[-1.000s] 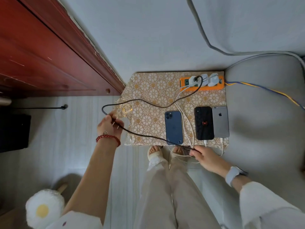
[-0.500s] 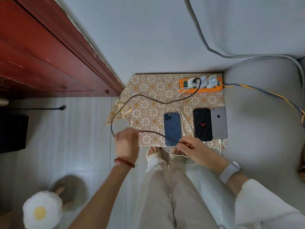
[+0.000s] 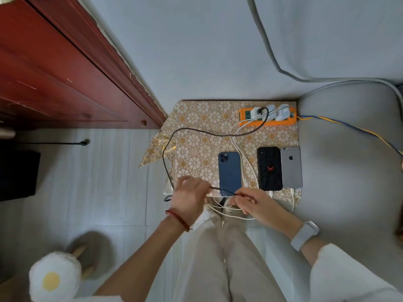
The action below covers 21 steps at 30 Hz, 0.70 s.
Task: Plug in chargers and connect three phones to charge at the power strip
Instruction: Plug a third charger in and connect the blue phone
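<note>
Head view: we look down on two hands working a black cable [image 3: 197,133] at a patterned mat [image 3: 196,118].

Our left hand [image 3: 188,196] and right hand [image 3: 253,202] each pinch the cable. The blue phone [image 3: 230,173] lies just beyond, between them; the black phone [image 3: 269,168] and grey phone [image 3: 291,167] beyond the right; the orange power strip [image 3: 281,123] farthest.

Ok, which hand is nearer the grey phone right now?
Right. The right hand sits just below the table edge, down-left of the grey phone, pinching the black cable. The left hand grips the same cable beyond the blue phone, farther off.
</note>
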Available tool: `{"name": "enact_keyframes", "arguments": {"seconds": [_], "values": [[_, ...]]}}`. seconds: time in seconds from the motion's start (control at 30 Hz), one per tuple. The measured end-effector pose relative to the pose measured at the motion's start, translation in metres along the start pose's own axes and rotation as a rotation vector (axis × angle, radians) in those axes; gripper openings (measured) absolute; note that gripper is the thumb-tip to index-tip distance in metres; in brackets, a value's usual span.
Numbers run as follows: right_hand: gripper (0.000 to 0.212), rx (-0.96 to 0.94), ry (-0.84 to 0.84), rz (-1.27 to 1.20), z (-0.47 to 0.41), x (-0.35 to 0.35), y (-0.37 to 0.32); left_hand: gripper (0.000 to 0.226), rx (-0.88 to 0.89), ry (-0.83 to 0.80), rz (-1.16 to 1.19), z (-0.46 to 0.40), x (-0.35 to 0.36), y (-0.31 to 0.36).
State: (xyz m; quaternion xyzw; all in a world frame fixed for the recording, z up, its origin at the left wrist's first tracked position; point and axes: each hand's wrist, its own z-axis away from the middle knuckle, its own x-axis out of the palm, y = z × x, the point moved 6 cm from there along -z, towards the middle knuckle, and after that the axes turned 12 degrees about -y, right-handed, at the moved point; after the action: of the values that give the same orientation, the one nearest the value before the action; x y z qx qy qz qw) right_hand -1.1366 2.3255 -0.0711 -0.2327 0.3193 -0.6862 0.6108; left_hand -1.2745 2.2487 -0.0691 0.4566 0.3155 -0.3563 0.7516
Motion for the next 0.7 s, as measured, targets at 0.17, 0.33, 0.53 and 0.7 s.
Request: {"name": "enact_keyframes", "arguments": {"seconds": [0.17,0.33,0.53,0.7], "values": [[0.027,0.072,0.036,-0.04,0.015,-0.014,0.026,0.029,-0.659,0.371,0.384,0.023,-0.027,-0.079],[0.032,0.124,0.013,0.063,0.021,-0.008,0.036,0.031,-0.658,0.305,0.311,0.025,-0.021,-0.093],[0.028,-0.022,-0.029,0.034,-0.001,0.01,0.001,0.028,0.025,-0.419,0.01,0.003,0.037,-0.002],[0.024,0.091,-0.031,-0.044,0.016,-0.001,0.038,0.027,-0.32,0.011,0.205,0.004,0.003,-0.044]]}}
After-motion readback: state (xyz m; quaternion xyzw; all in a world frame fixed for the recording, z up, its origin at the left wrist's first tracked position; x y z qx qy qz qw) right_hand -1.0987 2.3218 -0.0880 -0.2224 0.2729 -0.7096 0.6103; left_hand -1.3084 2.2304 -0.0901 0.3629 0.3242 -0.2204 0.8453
